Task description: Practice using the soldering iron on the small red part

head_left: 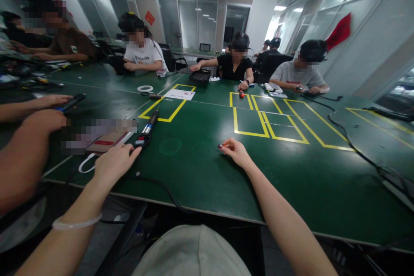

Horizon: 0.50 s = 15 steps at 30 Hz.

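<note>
My left hand [114, 164] rests on the green table [207, 168], fingers curled, its fingertips touching the black base of a soldering-iron-like tool [148, 128] that lies pointing away from me. A white bracelet sits on that wrist. My right hand [235, 150] lies further right with its fingers pinched on a small red and dark part [220, 145] held just at the table surface.
A co-worker's arms [29, 138] come in from the left, one hand holding a dark tool [71, 101]. A brown booklet [105, 141] lies beside my left hand. Yellow tape rectangles [265, 120], a white sheet [180, 94], a black tray [200, 76] and cables [355, 146] lie further out. Several people sit round the far side.
</note>
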{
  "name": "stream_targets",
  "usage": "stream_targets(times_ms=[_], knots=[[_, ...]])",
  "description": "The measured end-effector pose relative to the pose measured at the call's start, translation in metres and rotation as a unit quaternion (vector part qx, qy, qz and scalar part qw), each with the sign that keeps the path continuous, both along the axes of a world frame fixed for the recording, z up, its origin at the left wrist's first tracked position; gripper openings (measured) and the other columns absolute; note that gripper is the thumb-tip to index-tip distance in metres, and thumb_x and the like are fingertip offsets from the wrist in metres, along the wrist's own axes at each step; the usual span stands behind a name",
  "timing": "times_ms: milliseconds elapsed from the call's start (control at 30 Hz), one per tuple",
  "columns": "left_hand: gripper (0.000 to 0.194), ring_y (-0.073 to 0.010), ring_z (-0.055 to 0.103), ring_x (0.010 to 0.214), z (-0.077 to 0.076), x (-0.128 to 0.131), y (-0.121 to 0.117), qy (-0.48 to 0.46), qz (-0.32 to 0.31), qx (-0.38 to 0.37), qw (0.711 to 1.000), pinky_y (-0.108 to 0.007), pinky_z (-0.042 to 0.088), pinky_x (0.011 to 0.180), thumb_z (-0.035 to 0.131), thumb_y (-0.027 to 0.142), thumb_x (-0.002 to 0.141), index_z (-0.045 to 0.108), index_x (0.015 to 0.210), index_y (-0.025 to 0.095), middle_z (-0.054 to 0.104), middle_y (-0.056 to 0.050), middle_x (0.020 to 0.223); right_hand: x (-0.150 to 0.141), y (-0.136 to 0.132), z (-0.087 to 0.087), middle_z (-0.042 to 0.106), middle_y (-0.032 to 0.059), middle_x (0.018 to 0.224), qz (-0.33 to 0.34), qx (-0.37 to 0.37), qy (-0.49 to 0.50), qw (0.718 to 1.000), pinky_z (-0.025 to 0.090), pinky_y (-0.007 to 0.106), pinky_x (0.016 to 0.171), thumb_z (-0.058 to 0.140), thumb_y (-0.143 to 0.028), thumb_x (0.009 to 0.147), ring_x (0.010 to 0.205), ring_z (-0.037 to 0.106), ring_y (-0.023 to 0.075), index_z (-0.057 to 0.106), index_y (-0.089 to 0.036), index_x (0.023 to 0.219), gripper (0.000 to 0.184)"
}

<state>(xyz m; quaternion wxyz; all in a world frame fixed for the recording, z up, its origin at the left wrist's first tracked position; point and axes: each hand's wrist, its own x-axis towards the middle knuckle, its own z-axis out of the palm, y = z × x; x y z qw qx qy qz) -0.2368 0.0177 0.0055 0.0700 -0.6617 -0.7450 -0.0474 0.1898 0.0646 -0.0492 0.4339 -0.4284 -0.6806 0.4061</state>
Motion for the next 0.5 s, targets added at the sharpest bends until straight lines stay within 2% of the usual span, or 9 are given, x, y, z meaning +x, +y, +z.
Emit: stream_targets(times_ms=[133,267,367,500], knots=[[0.057,-0.0315,0.062,0.096,-0.011,0.001,0.008,0.024,-0.044,-0.015,0.999,-0.044,0.048,0.079,0.02,0.052,0.093,0.066,0.089,0.018,0.066,-0.013,0.107,-0.001,0.0,-0.002,0.067,0.0028,0.08,0.002,-0.008,0.007,1.0,0.049,0.028,0.065,0.066,-0.036,0.078,0.066,0.061,0.0141,0.057,-0.018,0.093,0.025],[0.052,-0.032,0.06,0.107,-0.013,0.011,0.018,0.048,-0.097,0.0,0.994,-0.045,0.042,0.092,0.027,0.046,0.092,0.069,0.095,0.015,0.065,-0.015,0.119,-0.002,0.0,-0.002,0.067,0.0028,0.08,0.0,-0.01,0.005,1.0,0.049,0.027,0.065,0.066,-0.035,0.078,0.066,0.061,0.0141,0.057,-0.018,0.092,0.024],[0.05,-0.0315,0.06,0.111,-0.013,0.027,0.024,0.059,-0.123,0.005,0.991,-0.048,0.036,0.1,0.03,0.043,0.092,0.07,0.099,0.015,0.067,-0.016,0.115,-0.002,0.001,-0.003,0.067,0.0031,0.081,0.002,-0.009,0.005,1.0,0.049,0.027,0.065,0.065,-0.034,0.078,0.067,0.061,0.0143,0.058,-0.018,0.093,0.023],[0.048,-0.0289,0.065,0.099,-0.011,0.057,0.027,0.073,-0.128,0.015,0.989,-0.049,0.031,0.103,0.031,0.043,0.093,0.07,0.098,0.016,0.071,-0.014,0.105,-0.001,0.001,-0.003,0.067,0.0029,0.08,0.003,-0.001,-0.003,1.0,0.048,0.027,0.064,0.064,-0.034,0.079,0.066,0.061,0.0139,0.058,-0.017,0.094,0.023]])
